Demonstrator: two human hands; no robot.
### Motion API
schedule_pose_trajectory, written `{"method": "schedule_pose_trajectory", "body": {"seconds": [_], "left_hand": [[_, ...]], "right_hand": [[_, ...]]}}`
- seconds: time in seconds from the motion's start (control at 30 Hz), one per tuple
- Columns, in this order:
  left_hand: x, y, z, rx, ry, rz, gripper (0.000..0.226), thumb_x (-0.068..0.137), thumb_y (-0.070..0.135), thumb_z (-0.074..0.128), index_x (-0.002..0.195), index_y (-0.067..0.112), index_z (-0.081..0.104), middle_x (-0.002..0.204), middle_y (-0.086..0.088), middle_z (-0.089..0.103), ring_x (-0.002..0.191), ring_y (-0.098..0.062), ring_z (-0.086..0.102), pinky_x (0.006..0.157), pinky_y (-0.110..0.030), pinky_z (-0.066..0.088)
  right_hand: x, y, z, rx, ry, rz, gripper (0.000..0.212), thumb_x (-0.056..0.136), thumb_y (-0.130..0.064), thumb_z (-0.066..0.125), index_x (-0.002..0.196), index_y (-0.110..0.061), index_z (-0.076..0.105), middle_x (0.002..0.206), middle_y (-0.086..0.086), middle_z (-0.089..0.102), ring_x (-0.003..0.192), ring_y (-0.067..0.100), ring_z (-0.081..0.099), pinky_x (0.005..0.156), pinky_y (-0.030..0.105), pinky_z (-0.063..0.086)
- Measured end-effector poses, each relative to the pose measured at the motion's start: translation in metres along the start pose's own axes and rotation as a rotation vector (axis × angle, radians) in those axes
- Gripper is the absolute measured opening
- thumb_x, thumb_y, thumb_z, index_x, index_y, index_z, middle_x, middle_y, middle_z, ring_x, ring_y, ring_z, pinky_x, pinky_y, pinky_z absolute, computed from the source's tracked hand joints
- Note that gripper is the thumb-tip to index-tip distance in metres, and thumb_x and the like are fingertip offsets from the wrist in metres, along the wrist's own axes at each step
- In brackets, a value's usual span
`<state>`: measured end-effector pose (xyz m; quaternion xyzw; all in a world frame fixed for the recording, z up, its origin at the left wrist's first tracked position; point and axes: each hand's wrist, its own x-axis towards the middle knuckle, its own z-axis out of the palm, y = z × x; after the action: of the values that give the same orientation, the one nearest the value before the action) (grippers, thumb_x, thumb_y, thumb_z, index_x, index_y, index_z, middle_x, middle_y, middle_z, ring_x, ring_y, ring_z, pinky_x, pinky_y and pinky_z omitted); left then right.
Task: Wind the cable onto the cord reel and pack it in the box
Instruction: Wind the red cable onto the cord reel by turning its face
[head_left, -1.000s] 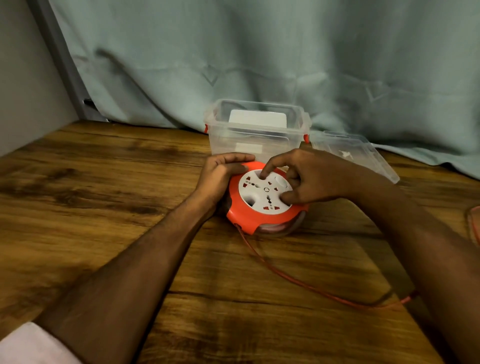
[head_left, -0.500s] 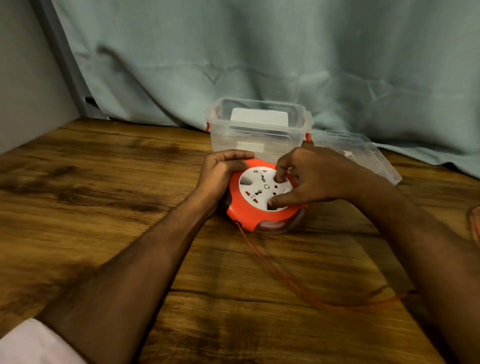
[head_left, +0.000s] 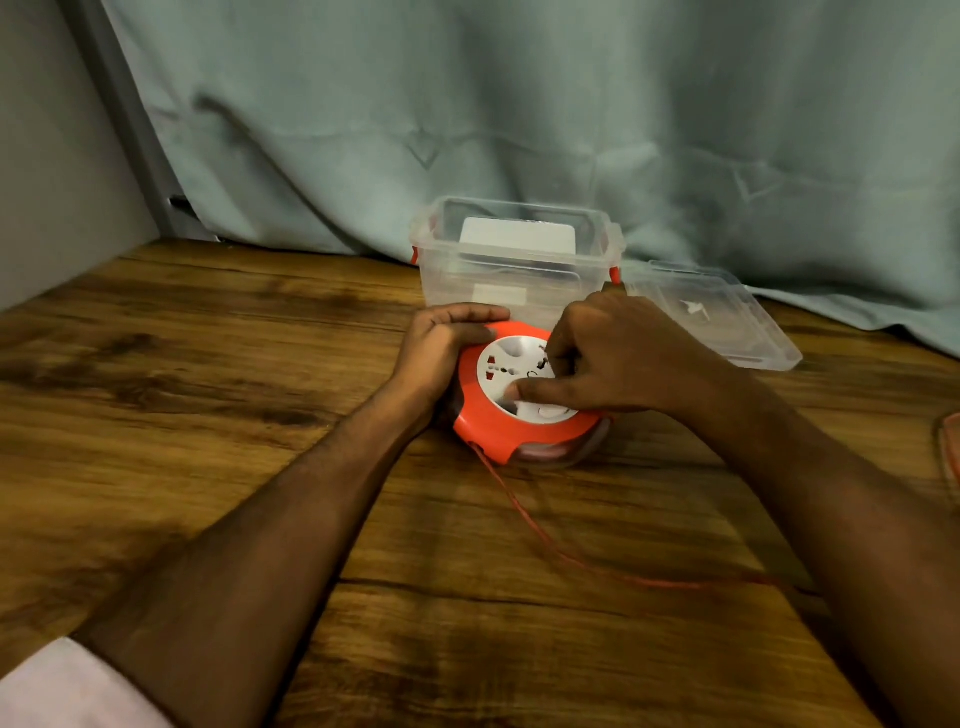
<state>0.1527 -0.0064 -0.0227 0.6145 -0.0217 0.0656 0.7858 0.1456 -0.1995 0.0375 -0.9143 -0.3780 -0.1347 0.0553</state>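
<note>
Two hands at work on one cord reel, orange housing with a white socket face, standing on the wooden table toward its far edge, roughly midway along it. Left hand: fingers curled round the reel's left and far rim, gripping the housing. Right hand: fingers bent down onto the white socket face, thumb laid across its near part, fingertips pressing its far right part; whether they hook into a recess cannot be told. Cable: thin, orange, leaving the reel's near side and trailing across the table toward the near right, where it passes behind the right forearm; a further orange loop shows at the right edge. Box: clear plastic, orange side clips, open, just behind the reel near the far edge, white label on its wall. Lid: clear, lying flat just beside the box on its right. Backdrop: pale green curtain hanging behind the table.
</note>
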Motion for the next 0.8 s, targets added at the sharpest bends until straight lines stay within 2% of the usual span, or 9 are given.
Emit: {"method": "schedule_pose_trajectory", "body": {"seconds": [0.03, 0.1, 0.2, 0.3, 0.37, 0.43, 0.53, 0.67, 0.8], "left_hand": [[0.000, 0.000, 0.000, -0.007, -0.006, -0.007, 0.033, 0.083, -0.011, 0.052, 0.112, -0.007, 0.069, 0.104, -0.026, 0.069, 0.091, -0.034, 0.065, 0.083, -0.038, 0.055], [0.000, 0.001, -0.001, -0.031, -0.020, -0.023, 0.035, 0.083, -0.011, 0.051, 0.113, -0.007, 0.068, 0.104, -0.027, 0.069, 0.091, -0.035, 0.066, 0.083, -0.039, 0.057], [0.001, 0.001, -0.002, -0.030, -0.041, -0.025, 0.035, 0.081, -0.010, 0.051, 0.111, -0.005, 0.070, 0.100, -0.027, 0.071, 0.087, -0.035, 0.068, 0.083, -0.040, 0.057], [0.002, -0.001, -0.003, 0.008, -0.061, 0.003, 0.036, 0.080, -0.009, 0.052, 0.109, -0.002, 0.072, 0.102, -0.027, 0.073, 0.088, -0.034, 0.070, 0.087, -0.041, 0.057], [0.003, -0.003, -0.004, 0.024, -0.068, 0.018, 0.036, 0.080, -0.008, 0.052, 0.108, -0.001, 0.074, 0.105, -0.028, 0.073, 0.091, -0.035, 0.070, 0.089, -0.043, 0.057], [0.003, -0.003, -0.005, 0.024, -0.073, 0.024, 0.035, 0.080, -0.008, 0.053, 0.107, 0.000, 0.074, 0.103, -0.026, 0.074, 0.091, -0.035, 0.071, 0.087, -0.042, 0.057], [0.003, -0.003, -0.004, 0.006, -0.074, 0.024, 0.035, 0.080, -0.009, 0.053, 0.108, -0.002, 0.073, 0.095, -0.022, 0.074, 0.084, -0.032, 0.071, 0.078, -0.035, 0.059], [0.002, -0.001, -0.003, -0.005, -0.052, 0.025, 0.033, 0.081, -0.010, 0.053, 0.108, -0.004, 0.072, 0.096, -0.022, 0.072, 0.084, -0.031, 0.068, 0.077, -0.034, 0.057], [0.000, 0.001, -0.002, -0.003, -0.023, 0.044, 0.034, 0.081, -0.011, 0.053, 0.110, -0.007, 0.070, 0.099, -0.023, 0.070, 0.087, -0.032, 0.066, 0.076, -0.030, 0.056]], "right_hand": [[0.000, 0.002, -0.003, 0.032, 0.008, -0.017, 0.046, 0.079, -0.074, 0.062, 0.061, -0.031, 0.058, 0.054, -0.016, 0.045, 0.055, 0.002, 0.046, 0.062, 0.028, 0.039], [0.000, 0.007, -0.008, 0.094, -0.033, -0.034, 0.014, 0.081, -0.045, 0.075, 0.083, -0.034, 0.068, 0.053, -0.015, 0.053, 0.055, 0.001, 0.052, 0.057, 0.027, 0.036], [0.003, 0.015, -0.014, 0.166, -0.151, -0.054, 0.036, 0.077, -0.022, 0.077, 0.107, -0.039, 0.069, 0.053, -0.012, 0.054, 0.057, 0.002, 0.053, 0.053, 0.033, 0.043], [0.003, 0.019, -0.015, 0.155, -0.200, -0.060, 0.054, 0.079, -0.023, 0.079, 0.129, -0.042, 0.065, 0.060, -0.037, 0.054, 0.061, -0.006, 0.056, 0.055, 0.025, 0.039], [0.002, 0.019, -0.014, 0.159, -0.230, -0.054, 0.059, 0.081, -0.023, 0.078, 0.134, -0.042, 0.062, 0.066, -0.050, 0.049, 0.063, -0.012, 0.055, 0.057, 0.025, 0.039], [0.001, 0.018, -0.015, 0.179, -0.250, -0.033, 0.059, 0.080, -0.027, 0.078, 0.135, -0.043, 0.061, 0.068, -0.035, 0.060, 0.065, -0.005, 0.060, 0.060, 0.029, 0.047], [0.001, 0.015, -0.018, 0.125, -0.252, -0.004, 0.058, 0.076, -0.042, 0.079, 0.131, -0.049, 0.061, 0.095, -0.014, 0.071, 0.083, 0.008, 0.066, 0.069, 0.035, 0.056], [0.001, 0.015, -0.016, 0.019, -0.173, 0.001, 0.057, 0.068, -0.060, 0.079, 0.123, -0.049, 0.065, 0.080, -0.027, 0.052, 0.074, 0.001, 0.055, 0.059, 0.019, 0.034], [0.000, 0.014, -0.010, -0.021, -0.141, 0.003, 0.060, 0.062, -0.076, 0.072, 0.111, -0.041, 0.067, 0.099, -0.019, 0.063, 0.086, 0.006, 0.056, 0.063, 0.018, 0.035]]}}
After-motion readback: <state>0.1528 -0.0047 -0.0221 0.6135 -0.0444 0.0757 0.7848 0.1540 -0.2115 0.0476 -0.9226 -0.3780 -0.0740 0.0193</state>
